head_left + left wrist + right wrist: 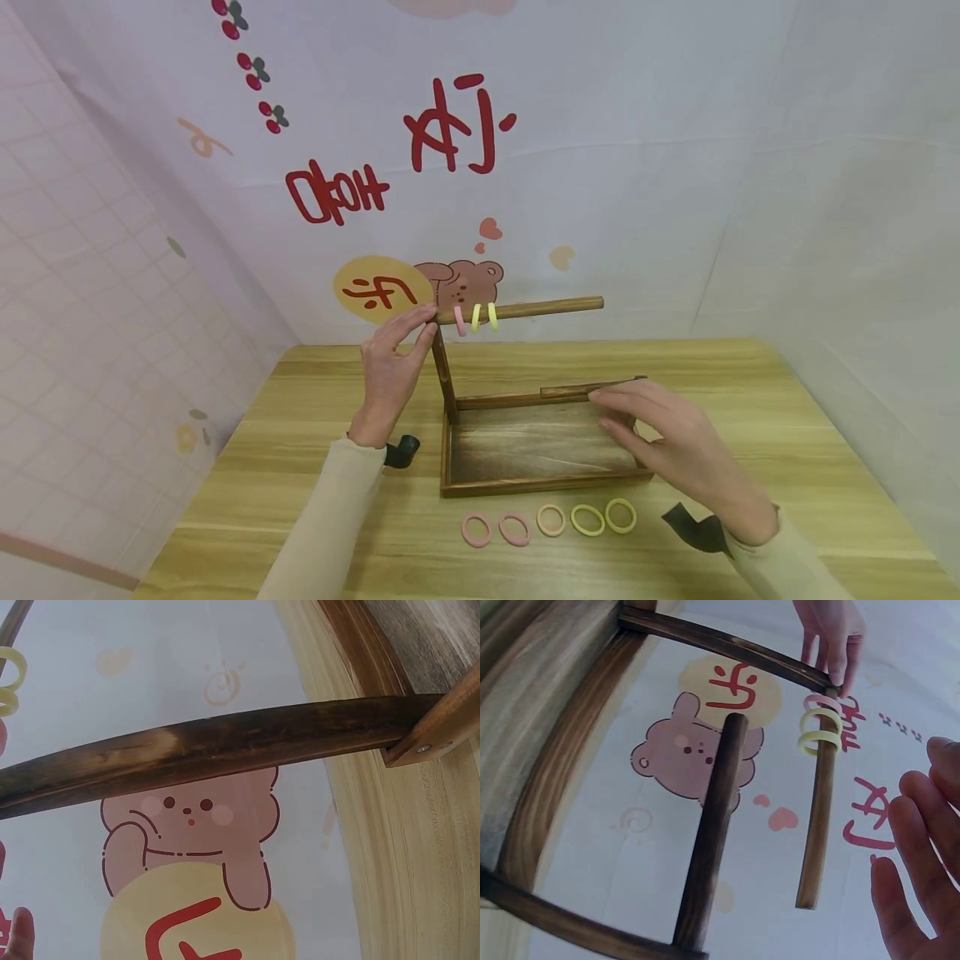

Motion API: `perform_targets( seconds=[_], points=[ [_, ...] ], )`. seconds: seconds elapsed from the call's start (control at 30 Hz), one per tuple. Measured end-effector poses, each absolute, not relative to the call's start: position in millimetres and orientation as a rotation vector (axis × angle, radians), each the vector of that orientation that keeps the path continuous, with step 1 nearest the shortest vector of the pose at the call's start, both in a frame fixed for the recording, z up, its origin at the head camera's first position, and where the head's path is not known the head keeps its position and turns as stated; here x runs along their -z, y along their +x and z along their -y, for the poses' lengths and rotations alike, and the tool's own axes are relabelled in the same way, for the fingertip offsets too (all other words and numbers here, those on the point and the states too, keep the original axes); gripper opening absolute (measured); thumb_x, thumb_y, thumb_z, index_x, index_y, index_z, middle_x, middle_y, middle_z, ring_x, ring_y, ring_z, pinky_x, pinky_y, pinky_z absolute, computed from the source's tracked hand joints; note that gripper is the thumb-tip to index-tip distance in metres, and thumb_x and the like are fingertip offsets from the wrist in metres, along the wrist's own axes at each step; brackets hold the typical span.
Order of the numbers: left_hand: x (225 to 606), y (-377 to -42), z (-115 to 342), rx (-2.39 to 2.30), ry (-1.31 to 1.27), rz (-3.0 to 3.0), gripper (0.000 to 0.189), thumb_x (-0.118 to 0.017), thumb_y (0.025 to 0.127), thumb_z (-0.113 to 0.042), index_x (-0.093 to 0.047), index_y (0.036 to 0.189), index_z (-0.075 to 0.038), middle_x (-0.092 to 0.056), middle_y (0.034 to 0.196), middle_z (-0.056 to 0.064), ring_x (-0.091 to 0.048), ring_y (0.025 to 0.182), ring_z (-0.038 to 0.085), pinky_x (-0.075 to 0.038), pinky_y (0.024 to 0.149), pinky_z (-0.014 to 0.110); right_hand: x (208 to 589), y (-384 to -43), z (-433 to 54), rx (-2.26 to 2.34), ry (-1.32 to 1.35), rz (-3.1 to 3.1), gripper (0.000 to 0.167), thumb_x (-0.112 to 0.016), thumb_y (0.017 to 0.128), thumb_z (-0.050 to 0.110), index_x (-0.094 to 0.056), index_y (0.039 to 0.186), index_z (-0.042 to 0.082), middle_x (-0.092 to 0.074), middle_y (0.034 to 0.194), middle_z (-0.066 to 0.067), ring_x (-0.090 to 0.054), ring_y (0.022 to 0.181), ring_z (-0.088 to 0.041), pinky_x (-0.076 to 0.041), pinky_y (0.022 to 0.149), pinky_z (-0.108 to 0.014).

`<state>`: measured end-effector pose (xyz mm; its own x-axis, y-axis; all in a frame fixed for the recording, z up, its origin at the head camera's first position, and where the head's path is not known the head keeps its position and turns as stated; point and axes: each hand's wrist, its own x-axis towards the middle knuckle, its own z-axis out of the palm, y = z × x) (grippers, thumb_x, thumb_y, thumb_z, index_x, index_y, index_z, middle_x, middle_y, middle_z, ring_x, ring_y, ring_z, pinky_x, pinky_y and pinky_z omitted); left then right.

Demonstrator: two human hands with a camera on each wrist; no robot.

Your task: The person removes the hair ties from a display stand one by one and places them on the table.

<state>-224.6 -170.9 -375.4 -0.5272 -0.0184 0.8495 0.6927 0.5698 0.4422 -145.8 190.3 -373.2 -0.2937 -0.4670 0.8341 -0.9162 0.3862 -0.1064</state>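
A wooden stand (444,367) rises from the back left of a shallow wooden tray (547,482). My left hand (392,358) pinches the stand's top corner, where its post meets a long upper bar (551,308). On that bar, close to the hand, hang one pink ring (460,322) and two yellow rings (820,742). A lower bar (716,825) without rings extends from the tray's right side. My right hand (675,442) hovers beside it with fingers extended and holding nothing. The left wrist view shows the post (225,742) up close, with few fingers visible.
In front of the tray, a row of loose rings lies on the wooden table (285,500): pink rings (476,530), a peach ring (551,520) and yellow rings (620,516). A printed cloth (600,183) hangs behind the table.
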Motion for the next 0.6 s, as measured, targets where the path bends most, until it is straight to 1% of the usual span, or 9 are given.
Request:
perform_targets(
  seconds=[0.1,0.2,0.33,0.47,0.53,0.57,0.6],
  points=[
    [376,-225,171,1.015,-0.548,1.920,0.025,-0.079,0.093,-0.006,-0.078,0.117,-0.003,-0.076,0.118,0.012,-0.072,0.110,0.031,-0.055,0.098,0.051,369,-149,-184,-0.796,1.194,1.891,0.033,-0.060,0.107,0.034,-0.077,0.113,0.006,-0.076,0.106,-0.004,-0.063,0.078,-0.007,-0.049,0.067,-0.012],
    [376,-225,171,1.019,-0.553,1.909,0.025,-0.079,0.091,-0.004,-0.078,0.117,-0.002,-0.076,0.118,0.011,-0.072,0.110,0.032,-0.054,0.098,0.052,365,-153,-178,-0.820,1.201,1.867,0.034,-0.061,0.106,0.033,-0.077,0.112,0.004,-0.075,0.103,-0.007,-0.057,0.070,-0.004,-0.048,0.063,-0.011],
    [377,-225,172,1.022,-0.557,1.912,0.025,-0.079,0.092,-0.005,-0.078,0.117,-0.002,-0.076,0.119,0.011,-0.072,0.111,0.031,-0.054,0.098,0.052,360,-158,-169,-0.829,1.199,1.828,0.032,-0.063,0.106,0.032,-0.077,0.111,0.003,-0.075,0.101,-0.008,-0.054,0.067,-0.004,-0.045,0.058,-0.011],
    [377,-226,172,1.022,-0.562,1.914,0.025,-0.079,0.092,-0.005,-0.078,0.117,-0.002,-0.076,0.119,0.011,-0.073,0.110,0.031,-0.054,0.097,0.051,354,-162,-162,-0.817,1.180,1.810,0.032,-0.064,0.105,0.032,-0.077,0.113,0.005,-0.076,0.104,-0.007,-0.063,0.075,-0.011,-0.048,0.062,-0.016],
    [377,-226,172,1.027,-0.563,1.910,0.025,-0.079,0.092,-0.004,-0.078,0.117,-0.002,-0.076,0.119,0.011,-0.073,0.109,0.031,-0.054,0.096,0.051,352,-165,-158,-0.822,1.171,1.807,0.032,-0.064,0.105,0.033,-0.077,0.114,0.004,-0.077,0.107,-0.008,-0.069,0.085,-0.017,-0.052,0.073,-0.019],
    [377,-226,172,1.029,-0.564,1.907,0.025,-0.079,0.091,-0.004,-0.078,0.117,-0.002,-0.076,0.119,0.011,-0.073,0.109,0.031,-0.054,0.096,0.051,350,-166,-157,-0.822,1.164,1.810,0.033,-0.064,0.105,0.034,-0.077,0.115,0.005,-0.077,0.108,-0.007,-0.071,0.090,-0.020,-0.053,0.080,-0.019],
    [377,-226,172,1.032,-0.564,1.904,0.026,-0.079,0.091,-0.003,-0.078,0.116,-0.001,-0.076,0.119,0.011,-0.073,0.109,0.031,-0.054,0.096,0.052,349,-167,-155,-0.823,1.160,1.812,0.034,-0.064,0.105,0.034,-0.077,0.115,0.005,-0.077,0.109,-0.007,-0.071,0.092,-0.021,-0.053,0.084,-0.018]
  ],
)
